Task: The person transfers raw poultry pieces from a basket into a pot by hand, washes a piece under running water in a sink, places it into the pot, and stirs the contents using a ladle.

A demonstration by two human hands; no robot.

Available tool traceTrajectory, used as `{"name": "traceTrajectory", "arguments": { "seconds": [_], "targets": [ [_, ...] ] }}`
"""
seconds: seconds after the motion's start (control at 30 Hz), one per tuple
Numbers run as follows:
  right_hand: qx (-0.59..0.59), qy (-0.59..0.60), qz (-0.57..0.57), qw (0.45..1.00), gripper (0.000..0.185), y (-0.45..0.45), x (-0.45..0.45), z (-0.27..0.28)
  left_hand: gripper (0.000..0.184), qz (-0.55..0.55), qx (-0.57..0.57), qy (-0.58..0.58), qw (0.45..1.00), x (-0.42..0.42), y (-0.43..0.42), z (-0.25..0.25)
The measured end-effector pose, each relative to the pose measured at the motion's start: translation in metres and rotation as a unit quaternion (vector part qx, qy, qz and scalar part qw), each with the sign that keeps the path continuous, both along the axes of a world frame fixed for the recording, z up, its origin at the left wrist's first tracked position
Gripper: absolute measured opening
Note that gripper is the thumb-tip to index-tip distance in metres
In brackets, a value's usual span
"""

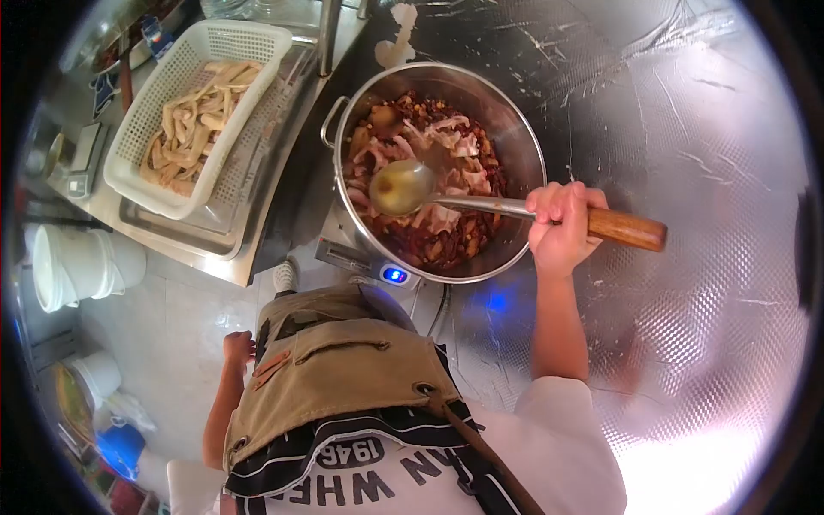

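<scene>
My right hand (565, 225) is wrapped round the handle of a large ladle (402, 187), where the metal shaft meets the wood. The ladle's bowl, with some yellowish liquid in it, is inside a big steel stockpot (534, 137). Pale pink strips of meat (468, 176) and a dark red mix of spices (438, 249) fill the lower part of the pot. My left hand (239, 347) hangs low by my side, away from the pot. Its fingers look curled, but what they hold, if anything, cannot be made out.
Under the pot is a cooker with a lit blue display (395, 275). On the steel table (180, 233) at the left stands a white basket (276, 39) of pale, long meat pieces (202, 120), beside a small scale (86, 159). White buckets (81, 262) stand below. Foil-like sheeting (687, 215) covers the right side.
</scene>
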State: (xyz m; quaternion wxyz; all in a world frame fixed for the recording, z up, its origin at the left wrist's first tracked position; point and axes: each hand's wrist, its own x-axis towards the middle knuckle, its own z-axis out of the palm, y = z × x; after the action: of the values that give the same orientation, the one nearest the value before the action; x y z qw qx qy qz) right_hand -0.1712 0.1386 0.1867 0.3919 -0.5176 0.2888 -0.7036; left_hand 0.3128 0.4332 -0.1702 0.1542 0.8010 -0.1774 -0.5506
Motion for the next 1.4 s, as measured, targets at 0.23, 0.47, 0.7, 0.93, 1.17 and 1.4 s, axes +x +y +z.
{"name": "traceTrajectory", "arguments": {
  "seconds": [0.23,0.47,0.7,0.93,1.17,1.4],
  "targets": [
    [0.032,0.04,-0.044,0.998,0.016,0.015,0.004,-0.034,0.02,0.052,0.01,0.002,0.999,-0.025,-0.046,0.047],
    [0.027,0.054,-0.03,0.998,0.016,-0.006,0.009,-0.041,0.021,-0.015,0.012,-0.034,0.999,-0.032,-0.052,0.051],
    [0.026,0.215,0.039,0.976,0.018,-0.019,0.039,0.015,0.021,-0.16,-0.114,-0.059,0.979,0.005,-0.011,-0.021],
    [-0.084,0.456,0.138,0.875,0.02,-0.045,0.047,0.047,0.023,-0.182,-0.134,-0.107,0.968,0.018,0.037,-0.052],
    [-0.057,0.174,0.036,0.982,0.021,-0.101,0.045,0.047,0.024,-0.212,-0.08,-0.142,0.964,0.018,0.048,-0.051],
    [-0.021,0.086,-0.044,0.995,0.023,-0.141,0.048,0.006,0.023,-0.067,-0.033,-0.074,0.994,-0.004,0.012,-0.002]
  ]
}}
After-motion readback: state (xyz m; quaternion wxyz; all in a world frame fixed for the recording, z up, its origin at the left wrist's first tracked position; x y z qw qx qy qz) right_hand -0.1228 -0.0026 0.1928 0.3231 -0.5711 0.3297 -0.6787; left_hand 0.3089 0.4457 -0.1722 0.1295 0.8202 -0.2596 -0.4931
